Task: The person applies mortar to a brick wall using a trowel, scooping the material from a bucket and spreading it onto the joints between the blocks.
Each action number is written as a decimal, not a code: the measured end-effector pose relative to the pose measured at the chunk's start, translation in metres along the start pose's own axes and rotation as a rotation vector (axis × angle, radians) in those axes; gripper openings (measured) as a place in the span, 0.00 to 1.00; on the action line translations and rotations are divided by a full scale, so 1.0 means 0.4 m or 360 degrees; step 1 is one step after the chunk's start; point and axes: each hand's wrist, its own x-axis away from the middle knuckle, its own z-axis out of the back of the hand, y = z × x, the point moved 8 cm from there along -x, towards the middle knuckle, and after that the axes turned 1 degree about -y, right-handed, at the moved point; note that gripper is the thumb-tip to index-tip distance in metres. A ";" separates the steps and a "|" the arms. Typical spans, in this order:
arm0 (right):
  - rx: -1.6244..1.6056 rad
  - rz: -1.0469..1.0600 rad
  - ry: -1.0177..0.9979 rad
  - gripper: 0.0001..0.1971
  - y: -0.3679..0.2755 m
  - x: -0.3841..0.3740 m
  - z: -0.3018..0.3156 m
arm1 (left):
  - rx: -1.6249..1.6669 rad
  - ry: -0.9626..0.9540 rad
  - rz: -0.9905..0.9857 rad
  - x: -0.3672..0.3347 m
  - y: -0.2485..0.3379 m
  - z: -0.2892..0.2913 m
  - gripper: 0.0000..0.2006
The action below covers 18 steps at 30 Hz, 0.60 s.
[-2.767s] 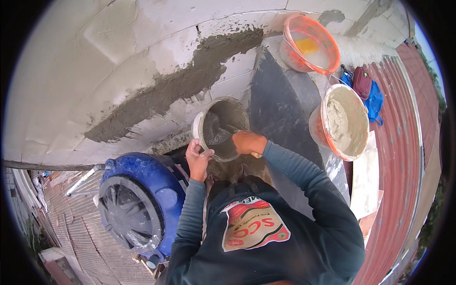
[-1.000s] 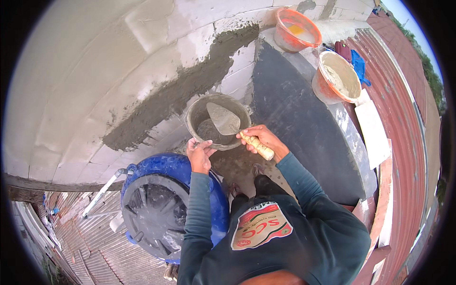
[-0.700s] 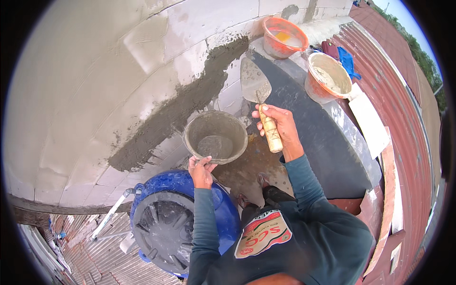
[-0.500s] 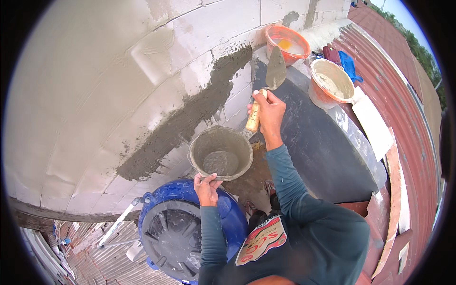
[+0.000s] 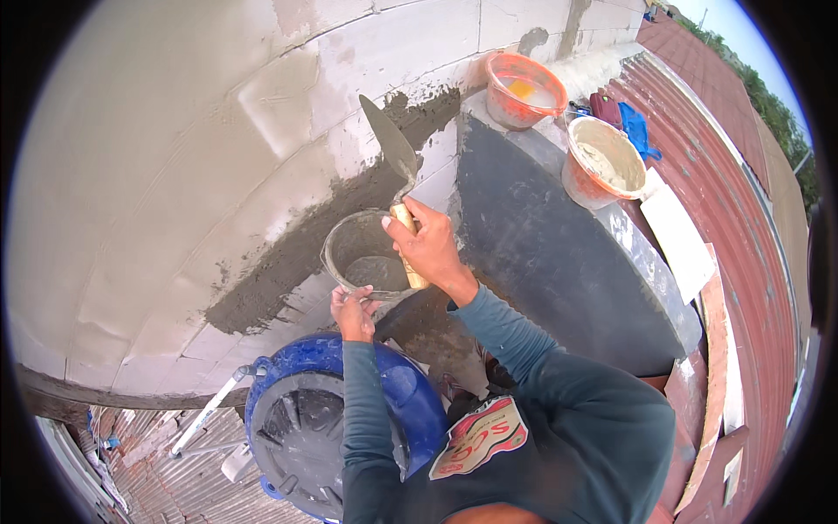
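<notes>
My right hand (image 5: 428,244) grips the wooden handle of a pointed trowel (image 5: 391,140). Its grey blade points up and left, in front of a strip of wet mortar (image 5: 301,231) on the white block wall (image 5: 401,44). Below the blade, my left hand (image 5: 354,312) holds the near rim of a grey bucket (image 5: 333,258), fingers wrapped over the edge. Wet mortar (image 5: 375,272) lies in the bottom of this bucket. My right hand and the trowel handle hide part of the bucket's right side.
A blue drum (image 5: 410,393) with a black lid stands below the bucket. Right of the wall is a dark slab (image 5: 559,253). At its far edge stand an orange bucket (image 5: 515,109) with liquid and another bucket (image 5: 580,179) with pale paste. Red corrugated roofing (image 5: 724,166) runs along the right.
My right hand has swung the trowel left, from over the dark slab to in front of the mortar strip. My left hand and the grey bucket have shifted slightly left and up.
</notes>
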 end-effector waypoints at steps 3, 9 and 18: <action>0.0647 0.0198 -0.0508 0.12 0.103 0.093 0.046 | -0.0006 -0.0077 -0.0087 0.009 0.018 -0.051 0.18; 0.1476 0.0110 -0.1249 0.11 0.286 0.065 0.014 | -0.0405 -0.0237 -0.0279 0.094 0.046 -0.099 0.18; 0.0877 -0.1012 -0.2008 0.13 0.439 0.026 0.041 | -0.0558 -0.0263 -0.0418 0.199 0.042 -0.097 0.20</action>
